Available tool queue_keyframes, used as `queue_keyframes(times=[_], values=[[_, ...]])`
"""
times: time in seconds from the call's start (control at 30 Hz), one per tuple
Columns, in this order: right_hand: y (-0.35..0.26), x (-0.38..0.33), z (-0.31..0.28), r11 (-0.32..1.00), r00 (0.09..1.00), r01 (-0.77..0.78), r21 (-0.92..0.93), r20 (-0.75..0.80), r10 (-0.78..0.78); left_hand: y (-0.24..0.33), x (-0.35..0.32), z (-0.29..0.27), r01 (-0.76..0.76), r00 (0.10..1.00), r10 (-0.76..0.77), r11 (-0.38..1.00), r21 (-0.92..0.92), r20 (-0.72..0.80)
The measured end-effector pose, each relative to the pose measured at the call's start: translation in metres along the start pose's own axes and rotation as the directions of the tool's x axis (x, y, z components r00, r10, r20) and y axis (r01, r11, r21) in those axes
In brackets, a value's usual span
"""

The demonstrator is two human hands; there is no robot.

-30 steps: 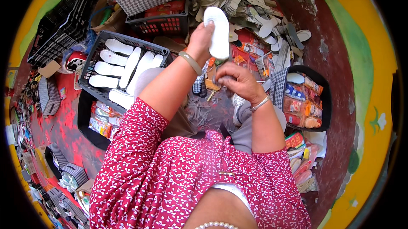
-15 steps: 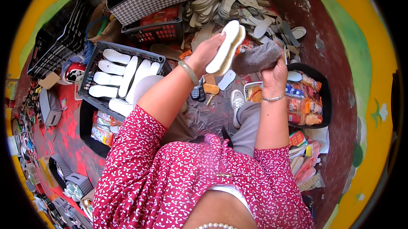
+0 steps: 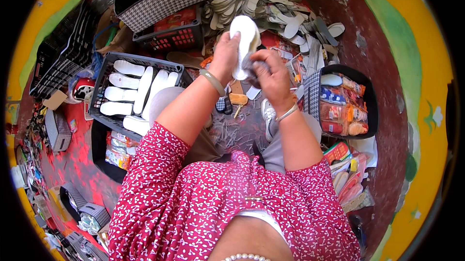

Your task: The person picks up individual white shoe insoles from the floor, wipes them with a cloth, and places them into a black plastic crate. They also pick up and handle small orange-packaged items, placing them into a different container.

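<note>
A white shoe sole, with the cream edge of what may be a second one behind it, is gripped in my left hand, thumb on its face. It stands nearly upright above the floor between my knees. My right hand is closed on a dark grey fuzzy pad, pressed against the lower right edge of the sole. Most of the pad is hidden by my fingers. To the left, a dark plastic crate holds several white soles laid out in rows.
Stacked loose soles are heaped at the back. A houndstooth bin rests over a dark crate there. On the right stands a bin of wrapped packets. An orange brush-like object lies on the scrap-strewn floor.
My right hand has moved left and turned over, bringing the grey fuzzy pad from beside the sole onto its lower edge. The left hand has shifted slightly left, holding the sole more upright.
</note>
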State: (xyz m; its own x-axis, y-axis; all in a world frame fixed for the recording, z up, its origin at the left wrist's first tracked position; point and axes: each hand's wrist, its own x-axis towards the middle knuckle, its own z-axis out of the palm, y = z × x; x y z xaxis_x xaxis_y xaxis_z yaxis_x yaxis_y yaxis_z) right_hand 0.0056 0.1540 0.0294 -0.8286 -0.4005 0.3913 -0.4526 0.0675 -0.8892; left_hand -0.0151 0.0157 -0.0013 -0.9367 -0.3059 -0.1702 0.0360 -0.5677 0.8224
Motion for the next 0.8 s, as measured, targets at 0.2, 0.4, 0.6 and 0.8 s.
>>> queue_keyframes(times=[0.2, 0.4, 0.6, 0.8], values=[[-0.009, -0.016, -0.003, 0.940, 0.874, -0.275, 0.200, 0.460, 0.158, 0.013, 0.022, -0.024, -0.050, 0.999, 0.051, 0.947, -0.317, -0.004], [0.016, 0.016, -0.043, 0.632, 0.888, -0.367, 0.682, 0.055, 0.456, 0.020, -0.008, 0.002, 0.795, 0.523, -0.261, 0.493, -0.354, 0.811], [0.008, 0.017, -0.055, 0.489, 0.888, -0.401, 0.774, 0.197, 0.416, 0.002, -0.029, 0.003, 0.796, 0.396, -0.325, 0.588, -0.145, 0.859], [0.016, 0.017, -0.066, 0.579, 0.825, -0.452, 0.678, 0.071, 0.560, 0.024, -0.019, 0.002, 0.518, 0.626, -0.504, 0.839, 0.165, 0.595]])
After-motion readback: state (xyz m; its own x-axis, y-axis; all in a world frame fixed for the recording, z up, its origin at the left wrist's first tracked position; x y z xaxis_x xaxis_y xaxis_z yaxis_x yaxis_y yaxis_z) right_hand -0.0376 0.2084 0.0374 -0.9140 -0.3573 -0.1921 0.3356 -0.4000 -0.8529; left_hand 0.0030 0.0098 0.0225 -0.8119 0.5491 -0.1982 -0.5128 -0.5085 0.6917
